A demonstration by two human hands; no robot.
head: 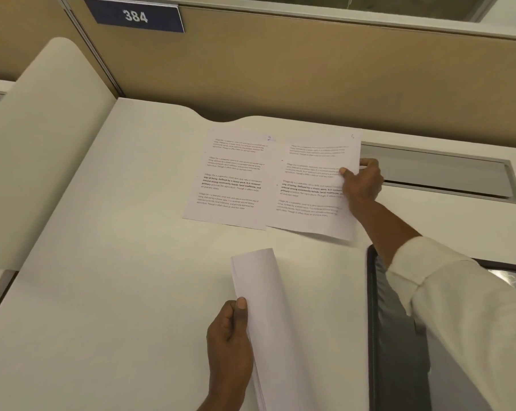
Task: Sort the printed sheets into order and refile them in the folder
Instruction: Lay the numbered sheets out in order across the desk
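Two printed sheets lie side by side at the far middle of the white desk (117, 262). The left sheet (233, 179) lies flat, with a handwritten number at its top. My right hand (362, 180) pinches the right edge of the right sheet (310, 185), thumb on top, and that sheet overlaps the left one slightly. My left hand (228, 345) grips a curled stack of sheets (268, 321) near the front, blank backs facing up. The open black folder (399, 336) with clear sleeves lies at the right, partly hidden under my right sleeve.
A tan partition with a blue "384" plate (136, 16) stands behind the desk. A grey recessed cable tray (443, 173) runs along the back right, just beyond my right hand. A rounded beige divider (43, 143) rises at the left.
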